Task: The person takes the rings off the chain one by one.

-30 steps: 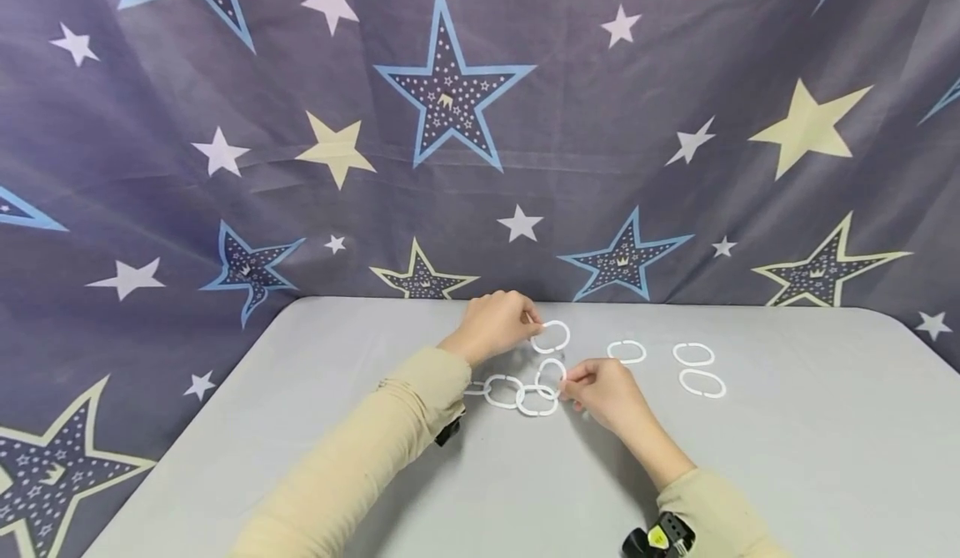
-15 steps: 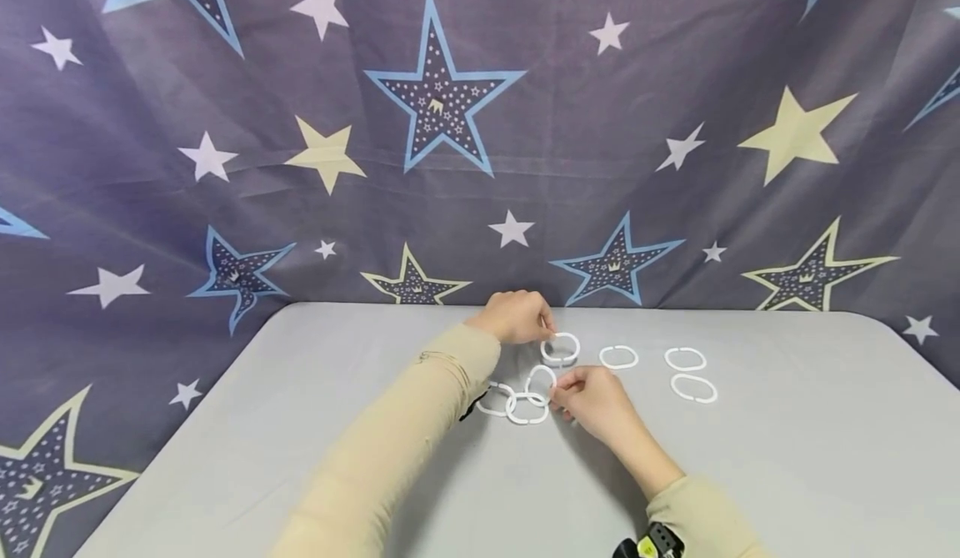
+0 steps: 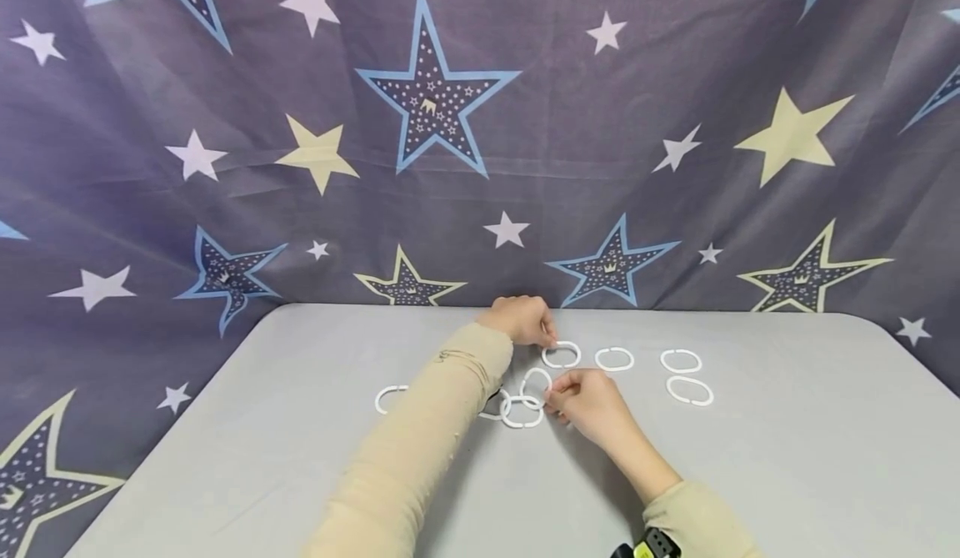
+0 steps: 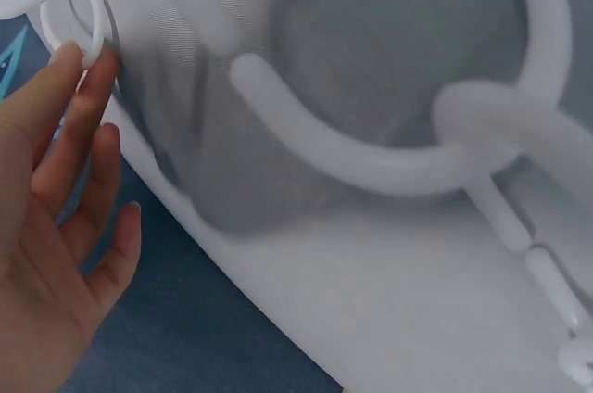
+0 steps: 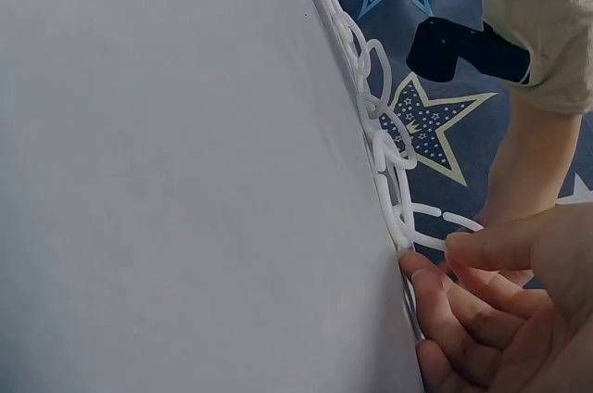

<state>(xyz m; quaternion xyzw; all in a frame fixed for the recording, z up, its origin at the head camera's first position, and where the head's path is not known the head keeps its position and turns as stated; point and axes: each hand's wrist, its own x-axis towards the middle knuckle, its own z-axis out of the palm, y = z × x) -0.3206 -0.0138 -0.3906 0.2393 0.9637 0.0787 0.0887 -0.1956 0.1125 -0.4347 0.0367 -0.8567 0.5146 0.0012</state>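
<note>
With thumb and fingertips my left hand (image 3: 522,322) pinches the left edge of a white oval plastic link (image 3: 561,366) near the table's far side. The same link (image 4: 99,22) shows at the left hand's fingertips in the left wrist view. Closer in, my right hand (image 3: 592,408) pinches another white link (image 3: 536,369), tilted up at the end of a linked chain. This link (image 5: 463,222) joins several others (image 5: 371,96) in the right wrist view. A neighbouring chain link (image 3: 521,425) lies just left of the right hand. My left sleeve covers the chain's middle.
A few separate white links (image 3: 614,369) lie right of the hands on the pale grey table (image 3: 810,458). The chain's far-left link (image 3: 377,399) shows beyond the left sleeve. A star-patterned cloth (image 3: 555,191) hangs behind the table.
The left hand has moved right and lowered its link toward the table, beside the loose links. The right hand keeps its pinch on the chain's end link. The view has shifted slightly.
</note>
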